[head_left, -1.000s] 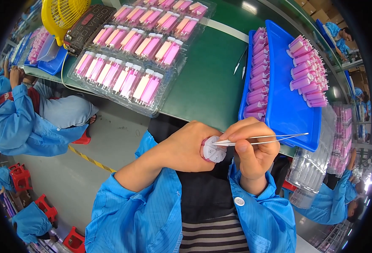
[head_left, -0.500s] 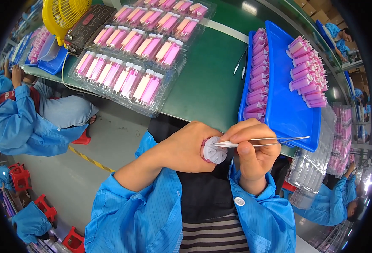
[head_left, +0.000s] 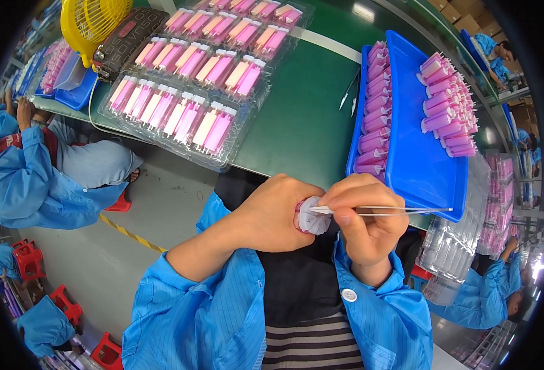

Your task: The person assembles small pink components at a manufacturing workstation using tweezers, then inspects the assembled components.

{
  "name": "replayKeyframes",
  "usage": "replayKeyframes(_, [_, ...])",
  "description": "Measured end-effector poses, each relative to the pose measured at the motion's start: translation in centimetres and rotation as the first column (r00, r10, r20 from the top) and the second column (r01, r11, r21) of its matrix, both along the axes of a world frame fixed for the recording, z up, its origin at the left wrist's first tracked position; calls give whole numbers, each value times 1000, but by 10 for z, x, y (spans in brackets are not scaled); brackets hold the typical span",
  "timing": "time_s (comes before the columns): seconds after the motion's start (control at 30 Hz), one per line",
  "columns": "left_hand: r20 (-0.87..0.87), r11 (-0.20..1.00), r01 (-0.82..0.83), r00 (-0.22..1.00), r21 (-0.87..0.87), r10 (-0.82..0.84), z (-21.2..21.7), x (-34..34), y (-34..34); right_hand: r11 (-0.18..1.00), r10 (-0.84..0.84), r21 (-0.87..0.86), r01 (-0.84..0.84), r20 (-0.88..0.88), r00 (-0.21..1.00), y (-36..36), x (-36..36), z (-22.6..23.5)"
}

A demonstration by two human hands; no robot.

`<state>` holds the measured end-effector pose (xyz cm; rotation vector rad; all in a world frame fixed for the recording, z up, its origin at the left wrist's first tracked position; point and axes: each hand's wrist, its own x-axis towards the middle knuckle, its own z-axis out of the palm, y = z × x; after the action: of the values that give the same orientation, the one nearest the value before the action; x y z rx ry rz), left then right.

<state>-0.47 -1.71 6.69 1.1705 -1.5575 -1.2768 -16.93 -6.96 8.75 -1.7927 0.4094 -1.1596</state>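
Observation:
My left hand (head_left: 276, 213) is closed round a pink cylindrical part with a white, segmented round end (head_left: 314, 221) that faces my right hand. Most of the pink body is hidden inside the fist. Between thumb and fingers, my right hand (head_left: 370, 216) pinches a pair of metal tweezers (head_left: 401, 211). The tweezers' pointed tips lie at the white end, near its upper middle; whether they grip anything there is too small to tell. Both hands are just off the near edge of the green table (head_left: 296, 117).
Clear plastic trays (head_left: 225, 161) with rows of pink and cream parts lie at left on the table. At right stand blue bins (head_left: 407, 123) with many pink cylinders (head_left: 449, 105). A yellow fan (head_left: 102, 24) and a brown bag (head_left: 130, 43) are at far left. Co-workers in blue sit at both sides.
The tweezers' tips have shifted slightly left and up on the white end, and their arms look closer together. My left hand has barely moved.

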Motion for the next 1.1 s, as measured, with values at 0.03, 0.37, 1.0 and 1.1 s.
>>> replayKeyframes(0.03, [16,1000,-16,1000,-22,16,-1,0,0,995,15,-93,-20,-59,998,-2,0,3])
replayKeyframes(0.37, [167,940,-220,949,-262,269,2,-8,0,993,-34,118,13,173,984,3,-4,-6])
replayKeyframes(1.0, [175,794,-355,854,-493,491,-9,-11,-2,967,-29,-253,32,14,999,0,6,1])
replayKeyframes(1.1, [83,665,-441,794,-602,602,-15,-18,-12,977,-46,-201,66,101,994,3,8,-13])
